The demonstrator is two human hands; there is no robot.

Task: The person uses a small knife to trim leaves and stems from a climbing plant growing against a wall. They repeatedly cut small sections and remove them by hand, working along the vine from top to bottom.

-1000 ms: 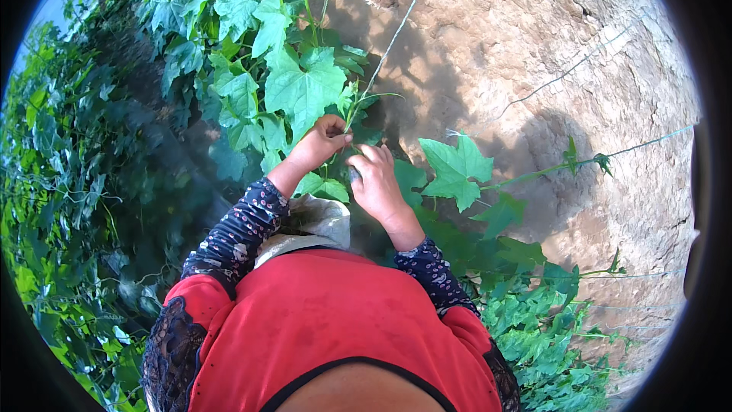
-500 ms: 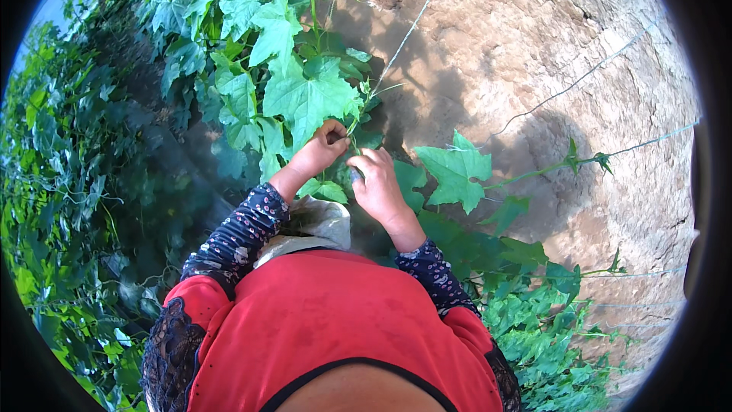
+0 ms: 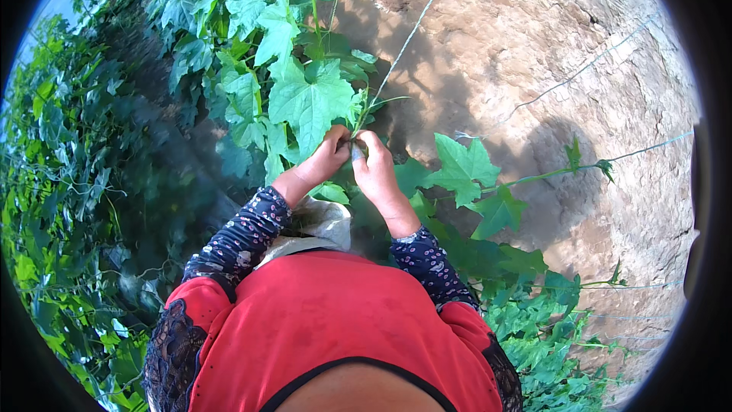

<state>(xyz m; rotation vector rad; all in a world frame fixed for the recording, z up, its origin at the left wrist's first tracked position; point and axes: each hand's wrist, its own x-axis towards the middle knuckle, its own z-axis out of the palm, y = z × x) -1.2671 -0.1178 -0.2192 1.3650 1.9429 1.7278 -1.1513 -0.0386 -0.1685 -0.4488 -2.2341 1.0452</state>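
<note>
In the head view, I see the stem (image 3: 361, 120) at the lower end of the string (image 3: 415, 27); whether it winds around that string I cannot tell. Below the string's end, I have the left hand (image 3: 331, 154) curled nearly closed, fingertips pinching the stem, and the right hand (image 3: 374, 162) close against it, thumb and fingers drawn together on the same stem. A grey patch shows on the right thumb, too small for me to identify. Left of the string hangs a broad leaf (image 3: 309, 99); right of it lies sunlit soil (image 3: 496, 53).
</note>
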